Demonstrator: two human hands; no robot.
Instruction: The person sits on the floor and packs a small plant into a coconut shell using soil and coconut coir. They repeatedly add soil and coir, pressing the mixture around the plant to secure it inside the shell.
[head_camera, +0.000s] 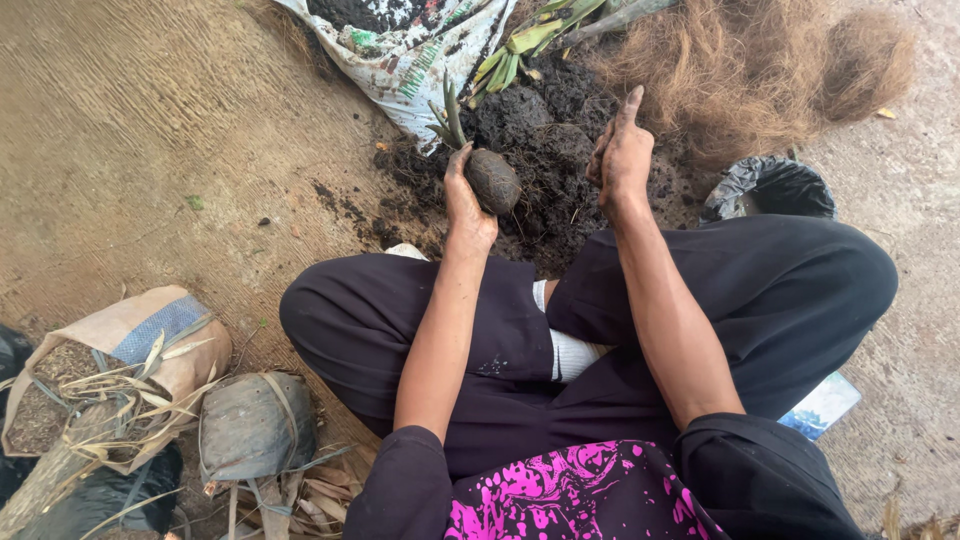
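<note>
Your left hand (466, 205) gripped small dark soil-packed root ball with short green shoot (490, 178), fingers wrapped round near side, ball held just above far pile of loose black soil (545, 150). Your right hand (622, 155) held nothing: soiled, forefinger extended, poised over pile right of ball. Handling judgement: ball looked light, crumbly, fragile at shoot; you should have cupped packed body, never leaves. Brown coir fibre heap (760, 70) lay far right; printed white sack (400, 50) far left.
</note>
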